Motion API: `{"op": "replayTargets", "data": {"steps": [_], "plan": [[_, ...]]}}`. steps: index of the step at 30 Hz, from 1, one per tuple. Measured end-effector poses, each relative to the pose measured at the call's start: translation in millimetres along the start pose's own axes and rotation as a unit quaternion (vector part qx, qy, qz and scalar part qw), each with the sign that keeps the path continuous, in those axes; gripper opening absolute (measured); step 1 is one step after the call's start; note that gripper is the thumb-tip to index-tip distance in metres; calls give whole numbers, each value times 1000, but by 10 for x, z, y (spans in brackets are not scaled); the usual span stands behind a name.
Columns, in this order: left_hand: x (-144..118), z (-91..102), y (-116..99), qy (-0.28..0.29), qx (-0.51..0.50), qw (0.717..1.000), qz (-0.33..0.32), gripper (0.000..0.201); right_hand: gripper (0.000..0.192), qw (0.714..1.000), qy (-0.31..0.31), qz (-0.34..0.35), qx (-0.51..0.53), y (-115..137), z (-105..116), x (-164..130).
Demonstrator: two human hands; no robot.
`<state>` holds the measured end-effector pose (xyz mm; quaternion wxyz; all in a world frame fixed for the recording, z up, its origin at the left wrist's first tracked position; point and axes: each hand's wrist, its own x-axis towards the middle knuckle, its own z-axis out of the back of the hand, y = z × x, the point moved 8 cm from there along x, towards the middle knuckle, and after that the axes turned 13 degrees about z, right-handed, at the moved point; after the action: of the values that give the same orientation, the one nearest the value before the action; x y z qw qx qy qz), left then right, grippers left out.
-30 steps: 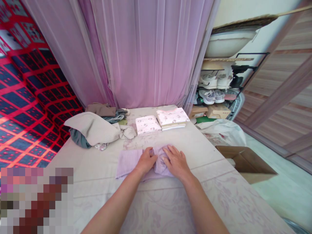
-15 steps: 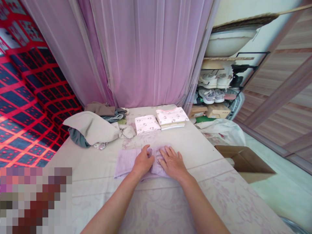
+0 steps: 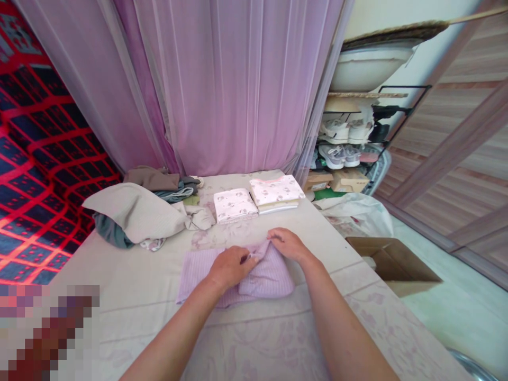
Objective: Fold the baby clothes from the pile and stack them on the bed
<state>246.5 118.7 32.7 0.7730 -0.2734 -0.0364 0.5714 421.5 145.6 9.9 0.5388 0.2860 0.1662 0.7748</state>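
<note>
A lilac ribbed garment [image 3: 265, 278] lies partly folded on the table top, its right part doubled over on itself. My left hand [image 3: 232, 267] rests over the middle of it, with thumb and fingers closed on a bit of the cloth near the fold. At the garment's upper right edge, my right hand [image 3: 286, 242] pinches a corner of the fabric and lifts it slightly. The fingertips of the left hand are partly hidden by the hand itself.
Folded white printed clothes [image 3: 236, 205] and a folded stack [image 3: 277, 191] lie beyond the garment. A loose heap of grey and brown clothes [image 3: 137, 209] is at the left. An open cardboard box [image 3: 391, 259] stands on the floor at right, below a shoe rack [image 3: 345, 153].
My right hand has gone from lying flat on the garment to pinching its upper edge. My left hand's fingers have closed onto the cloth. The view has shifted slightly.
</note>
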Motion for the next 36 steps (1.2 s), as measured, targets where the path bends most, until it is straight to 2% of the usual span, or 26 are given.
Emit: {"op": "replayTargets", "data": {"steps": [5,8,11,14,16,20,24,28,32,36], "plan": [[-32,-42,-114,-9,-24,999,-43,27,31,996,-78,-25,39,-132,30,-142],[-45,-58,-92,-13,-73,996,-48,19,31,994,-95,-1,47,-106,29,-161],[6,-67,33,-19,-113,993,-7,17,19,993,-105,24,52,-48,45,-139],[82,-78,220,-28,-150,986,67,19,23,994,-107,11,36,-38,54,-118],[115,-87,293,-28,-181,979,86,29,25,994,-108,5,19,-39,52,-111],[126,-91,271,-22,-225,973,43,44,21,994,-107,27,3,-30,29,-107],[98,-86,204,-21,-224,974,-3,22,19,994,-106,35,13,-28,26,-111],[79,-92,165,-20,-231,972,-31,16,17,993,-106,22,54,-46,36,-130],[83,-111,168,-9,-228,973,-23,16,16,988,-114,9,103,-88,54,-165],[105,-111,212,-12,-219,976,8,21,17,988,-107,9,110,-87,53,-170]]}}
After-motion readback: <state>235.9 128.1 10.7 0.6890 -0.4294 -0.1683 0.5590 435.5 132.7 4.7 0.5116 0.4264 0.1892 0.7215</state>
